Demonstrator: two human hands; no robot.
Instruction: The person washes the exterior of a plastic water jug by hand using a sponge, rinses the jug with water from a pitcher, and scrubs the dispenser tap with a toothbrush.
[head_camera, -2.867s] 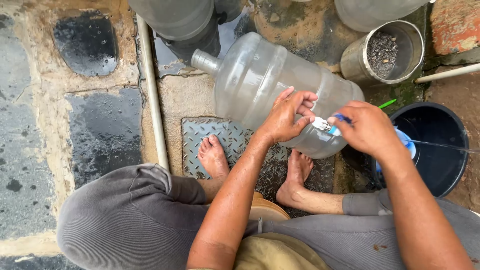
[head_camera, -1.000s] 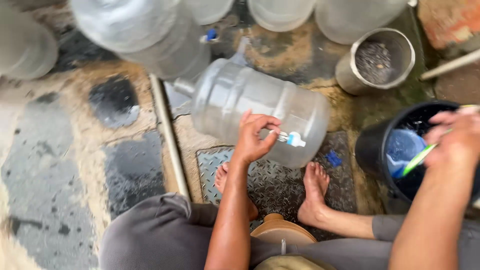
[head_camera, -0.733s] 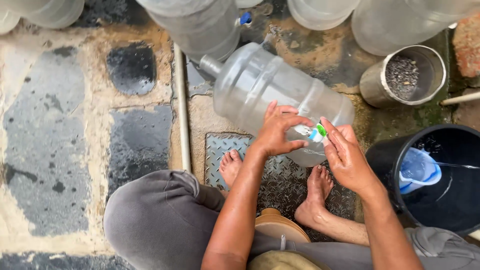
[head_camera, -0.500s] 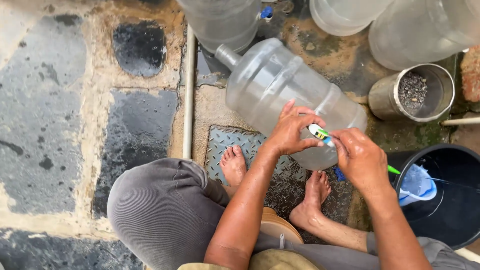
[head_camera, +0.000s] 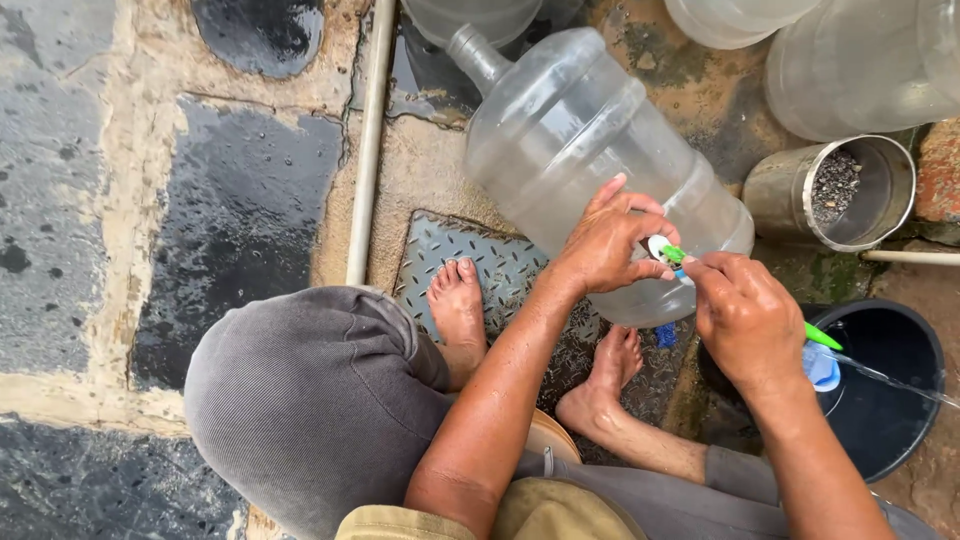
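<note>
On the wet stone floor (head_camera: 110, 200), left of everything else, dark slabs sit in pale mortar, and a thin pale pipe (head_camera: 366, 140) runs up and down the picture along the left edge of a grey chequer-plate metal sheet (head_camera: 440, 250). Next to the right, the person's bare feet rest on that sheet, and a large clear plastic water jug (head_camera: 570, 130) lies on its side across the sheet's far edge, its long axis running diagonally from the narrow neck at upper left to the wide base at lower right. The base end is the one nearest the person, so both hands meet the jug there rather than at the neck. The left hand (head_camera: 605, 240) is curled against the lower side of the jug near its base, fingers closed around a small white round piece pressed to the plastic; what exactly that piece is I cannot tell. Just right of it, touching, the right hand (head_camera: 745, 320) is clamped on a slim green-handled brush (head_camera: 815, 333), its head laid on the same spot, its handle pointing away to the lower right. The jug looks empty, scuffed and slightly cloudy. Further right stand a round grey metal tin holding dark grit (head_camera: 840, 190) and a black plastic bucket (head_camera: 900, 400), with more clear jugs along the far edge.
</note>
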